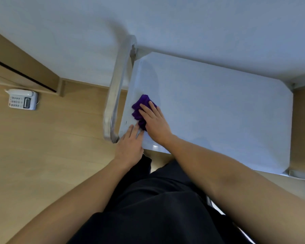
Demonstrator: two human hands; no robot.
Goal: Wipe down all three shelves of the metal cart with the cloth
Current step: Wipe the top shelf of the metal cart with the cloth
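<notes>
I look straight down on the metal cart's top shelf (218, 110), a pale shiny tray with rounded corners. A bunched purple cloth (139, 107) lies near the shelf's left edge. My right hand (155, 122) presses flat on the cloth with straight fingers. My left hand (130, 143) rests with straight fingers on the shelf's near left corner, just beside the cloth. The cart's curved metal handle (116, 92) runs along the left side. The lower shelves are hidden under the top one.
A white desk telephone (23, 99) sits on the wooden floor at the left. A white wall (165, 18) stands right behind the cart. A wooden cabinet base (25, 67) runs along the far left. My dark trousers fill the bottom of the view.
</notes>
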